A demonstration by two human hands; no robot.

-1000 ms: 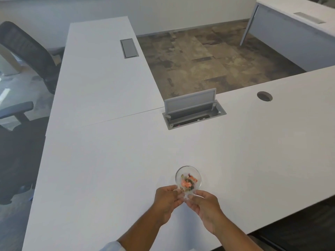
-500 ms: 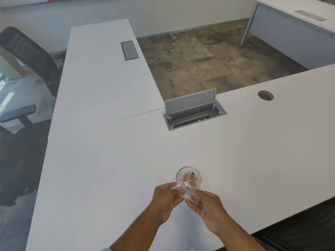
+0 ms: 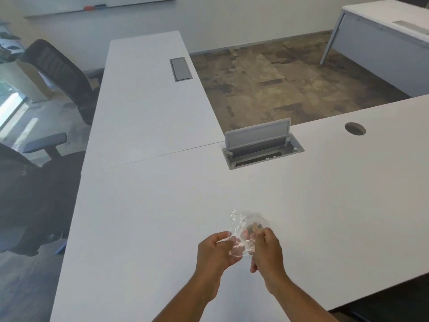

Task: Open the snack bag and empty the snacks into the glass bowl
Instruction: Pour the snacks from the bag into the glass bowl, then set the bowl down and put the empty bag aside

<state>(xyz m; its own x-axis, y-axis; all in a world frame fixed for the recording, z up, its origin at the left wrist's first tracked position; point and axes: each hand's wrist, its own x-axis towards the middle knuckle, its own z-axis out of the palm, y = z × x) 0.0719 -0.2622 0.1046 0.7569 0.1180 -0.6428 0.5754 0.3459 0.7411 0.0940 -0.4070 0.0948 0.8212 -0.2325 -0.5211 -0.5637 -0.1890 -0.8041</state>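
Observation:
A small glass bowl (image 3: 263,221) stands on the white desk (image 3: 162,217) near its front edge, with a few brownish snacks showing inside. A clear plastic snack bag (image 3: 236,225) is held over and in front of the bowl, blurring its left side. My left hand (image 3: 216,251) pinches the bag's near left edge. My right hand (image 3: 267,249) pinches its right edge, fingers touching the bowl's front rim area. Whether any snacks are in the bag I cannot tell.
An open grey cable hatch (image 3: 262,147) with its lid raised sits behind the bowl. A round cable hole (image 3: 355,129) is at the right. A shut hatch (image 3: 180,69) lies on the far desk wing. Black office chairs (image 3: 60,75) stand left of the desk.
The orange snacks seen bunched in the bag a second ago no longer show there. The bag now looks flat and lifted over the bowl, and both hands have spread slightly apart.

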